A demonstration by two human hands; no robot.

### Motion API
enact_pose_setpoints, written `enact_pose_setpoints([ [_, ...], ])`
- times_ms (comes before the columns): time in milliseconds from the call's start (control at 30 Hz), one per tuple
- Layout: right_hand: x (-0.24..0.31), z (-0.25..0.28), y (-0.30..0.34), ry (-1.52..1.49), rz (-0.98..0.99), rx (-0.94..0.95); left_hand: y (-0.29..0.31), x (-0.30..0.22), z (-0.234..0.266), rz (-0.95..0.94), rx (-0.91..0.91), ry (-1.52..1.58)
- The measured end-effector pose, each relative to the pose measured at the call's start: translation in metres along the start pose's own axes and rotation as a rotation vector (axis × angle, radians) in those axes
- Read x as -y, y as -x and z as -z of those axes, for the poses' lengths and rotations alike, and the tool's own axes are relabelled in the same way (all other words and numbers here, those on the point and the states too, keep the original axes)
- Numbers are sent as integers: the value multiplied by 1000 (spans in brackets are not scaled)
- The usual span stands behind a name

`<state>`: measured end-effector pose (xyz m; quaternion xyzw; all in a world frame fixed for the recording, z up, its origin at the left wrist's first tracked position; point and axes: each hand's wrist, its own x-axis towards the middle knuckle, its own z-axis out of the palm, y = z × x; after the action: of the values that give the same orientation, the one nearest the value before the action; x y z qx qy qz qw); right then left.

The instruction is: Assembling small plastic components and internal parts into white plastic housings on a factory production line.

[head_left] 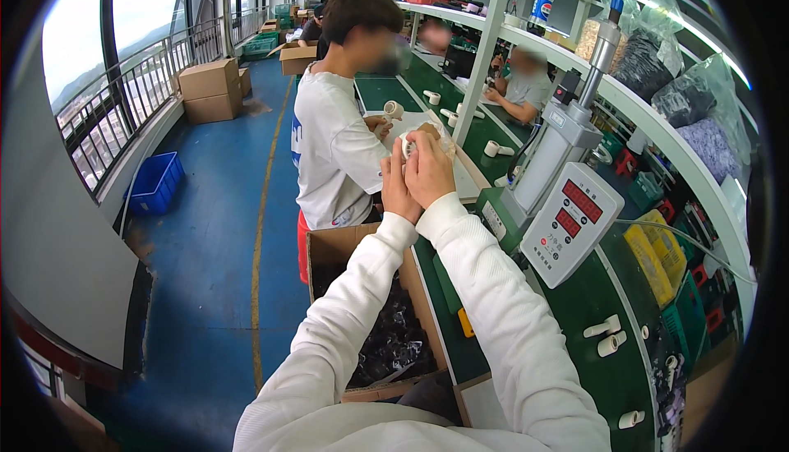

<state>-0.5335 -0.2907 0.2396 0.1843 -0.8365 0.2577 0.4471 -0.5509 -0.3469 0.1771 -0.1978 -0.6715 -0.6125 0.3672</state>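
Note:
Both my arms reach forward, with my hands together in front of the person in the white T-shirt (333,136). Between my fingers is a white round plastic part (408,147) with a slotted or ribbed face; most of it is hidden. My left hand (397,191) is closed against its left side, and my right hand (431,172) wraps it from the right. Just beyond, that person holds a similar white housing (394,110) with a round head. Below my left forearm stands an open cardboard box (329,248) filled with glossy dark pieces in clear wrapping.
To the right stands a press cylinder (538,156) with a white counter box (573,223) showing red digits. White housings (610,343) lie along the green conveyor belt (575,304). A shelf of bags (694,90) runs above it. A blue crate (156,183) sits on the floor at left.

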Motion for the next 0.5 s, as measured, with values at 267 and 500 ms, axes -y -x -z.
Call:
enact_pose_setpoints([
  [267,-8,-4,5,-31,-38,41,6,7,-3,11,-6,-65],
  [500,-9,-3,4,-54,1,7,4,3,-4,-22,-31,-57],
])
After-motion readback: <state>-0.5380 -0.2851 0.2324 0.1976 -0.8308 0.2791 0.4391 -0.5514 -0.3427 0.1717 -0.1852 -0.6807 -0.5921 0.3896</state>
